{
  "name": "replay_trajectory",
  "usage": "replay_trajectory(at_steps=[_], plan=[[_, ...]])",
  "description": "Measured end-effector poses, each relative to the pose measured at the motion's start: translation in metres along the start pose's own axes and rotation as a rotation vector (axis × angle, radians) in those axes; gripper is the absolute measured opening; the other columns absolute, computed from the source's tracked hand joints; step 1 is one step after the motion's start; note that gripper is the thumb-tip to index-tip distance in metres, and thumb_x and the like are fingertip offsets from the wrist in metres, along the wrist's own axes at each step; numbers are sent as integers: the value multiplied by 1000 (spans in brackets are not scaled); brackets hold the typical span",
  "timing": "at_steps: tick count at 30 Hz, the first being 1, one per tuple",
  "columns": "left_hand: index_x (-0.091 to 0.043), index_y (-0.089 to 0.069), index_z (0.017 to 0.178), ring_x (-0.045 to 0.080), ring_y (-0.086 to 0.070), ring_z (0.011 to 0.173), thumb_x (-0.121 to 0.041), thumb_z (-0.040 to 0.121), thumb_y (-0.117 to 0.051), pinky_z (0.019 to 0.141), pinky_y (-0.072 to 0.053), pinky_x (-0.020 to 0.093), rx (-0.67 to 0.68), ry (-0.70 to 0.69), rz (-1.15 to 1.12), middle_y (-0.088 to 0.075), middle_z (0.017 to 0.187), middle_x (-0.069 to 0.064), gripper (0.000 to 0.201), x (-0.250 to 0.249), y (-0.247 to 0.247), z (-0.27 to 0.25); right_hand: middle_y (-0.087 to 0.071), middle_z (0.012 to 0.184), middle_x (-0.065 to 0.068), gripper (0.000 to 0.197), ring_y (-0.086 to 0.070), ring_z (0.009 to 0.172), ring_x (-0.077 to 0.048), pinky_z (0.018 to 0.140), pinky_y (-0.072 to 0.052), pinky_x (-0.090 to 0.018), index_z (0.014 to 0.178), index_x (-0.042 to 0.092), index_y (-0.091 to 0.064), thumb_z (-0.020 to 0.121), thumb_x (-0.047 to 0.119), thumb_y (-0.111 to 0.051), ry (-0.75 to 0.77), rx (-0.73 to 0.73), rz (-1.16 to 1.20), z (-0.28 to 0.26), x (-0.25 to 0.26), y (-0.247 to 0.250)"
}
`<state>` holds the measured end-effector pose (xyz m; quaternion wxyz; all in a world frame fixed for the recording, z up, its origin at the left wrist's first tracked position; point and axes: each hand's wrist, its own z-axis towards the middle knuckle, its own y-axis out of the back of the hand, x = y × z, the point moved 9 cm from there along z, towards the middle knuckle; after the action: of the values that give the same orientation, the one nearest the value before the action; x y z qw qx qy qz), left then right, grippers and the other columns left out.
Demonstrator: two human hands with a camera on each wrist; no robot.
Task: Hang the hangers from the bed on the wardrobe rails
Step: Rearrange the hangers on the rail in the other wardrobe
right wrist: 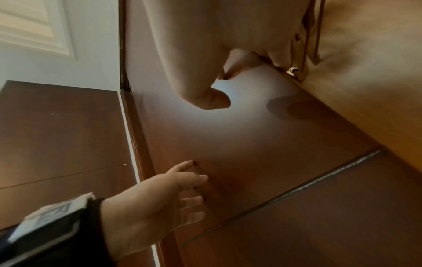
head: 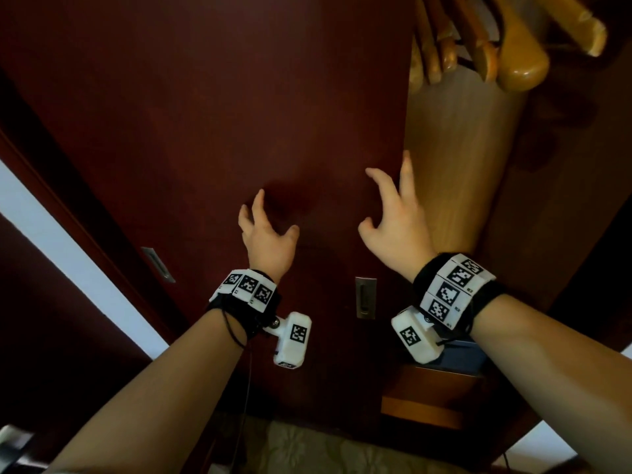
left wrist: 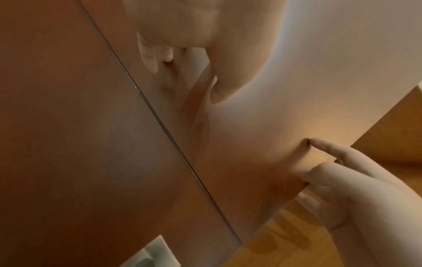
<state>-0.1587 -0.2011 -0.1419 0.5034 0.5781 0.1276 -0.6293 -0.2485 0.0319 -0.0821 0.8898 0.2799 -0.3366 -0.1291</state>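
1. both hands are up against the dark red wardrobe door (head: pixel 212 107), and neither one is carrying anything.
2. left hand (head: pixel 268 239) has its fingers spread and lightly bent, tips touching the door panel; it's released, nothing in the grip.
3. right hand (head: pixel 396 224) sits at the door's right edge (head: pixel 408 186), fingers splayed; from the head view one finger reaches up along that edge.
4. in the left wrist view the fingertips of the right hand meet the panel right at its edge, with the lighter wooden interior (head: pixel 458 159) showing beyond. whether they curl round the edge, i can't tell.
5. the hangers (head: pixel 506 46) are up top right inside the wardrobe: a cluster of pale wooden shoulders, close together, their ends pointing down and toward us. the rail itself is out of view above them.
6. the right wrist view catches thin metal wire loops (right wrist: pixel 306 45) past the fingers of the right hand, blurred.
7. a metal recessed pull (head: pixel 365 297) is set in the door just between the two wrists, and a second one (head: pixel 158 265) lies further left on the neighbouring panel.
8. both wrists wear black bands with white tag blocks, a white camera unit (head: pixel 292 338) hanging under each.
9. a patterned pale covering (head: pixel 335 449) lies at the bottom of the head view, below the arms.
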Motion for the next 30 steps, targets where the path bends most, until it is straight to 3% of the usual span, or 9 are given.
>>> replay_trajectory(at_steps=[7, 13, 20, 27, 30], plan=[[-46, -12, 153, 30, -19, 148, -20, 85, -70, 116, -33, 49, -2, 50, -12, 2, 163, 1, 93, 16, 15, 14, 11, 166, -9, 74, -34, 144, -33, 92, -44, -24, 151, 30, -34, 85, 18, -67, 46, 85, 13, 10, 25, -32], [-44, -11, 154, 33, -22, 146, -17, 82, -70, 115, -35, 48, 24, 64, -4, 1, 163, 4, 96, 28, 33, 28, 15, 166, -5, 71, -20, 151, -29, 100, -42, -24, 150, 26, -35, 87, 17, -66, 84, 136, 87, 18, 49, -64], [-38, -9, 156, 32, -24, 146, -15, 84, -68, 115, -36, 46, 29, 85, 15, -1, 163, 7, 96, 39, 59, 45, 20, 165, -5, 69, -3, 154, -23, 113, -26, -21, 151, 22, -35, 89, 12, -64, 112, 222, 131, 27, 71, -99], [-39, -5, 156, 33, -23, 146, -15, 84, -68, 114, -37, 47, 39, 104, 19, 1, 163, 5, 98, 50, 74, 56, 22, 164, -4, 69, -2, 154, -23, 104, -24, -11, 151, 23, -36, 89, 13, -65, 103, 241, 128, 30, 88, -120], [-36, -6, 156, 35, -22, 145, -16, 85, -67, 116, -32, 45, 17, 119, 43, 0, 163, 8, 96, 49, 78, 57, 23, 164, -4, 70, 0, 154, -23, 100, -24, -3, 150, 22, -35, 88, 14, -66, 116, 243, 109, 32, 93, -125]])
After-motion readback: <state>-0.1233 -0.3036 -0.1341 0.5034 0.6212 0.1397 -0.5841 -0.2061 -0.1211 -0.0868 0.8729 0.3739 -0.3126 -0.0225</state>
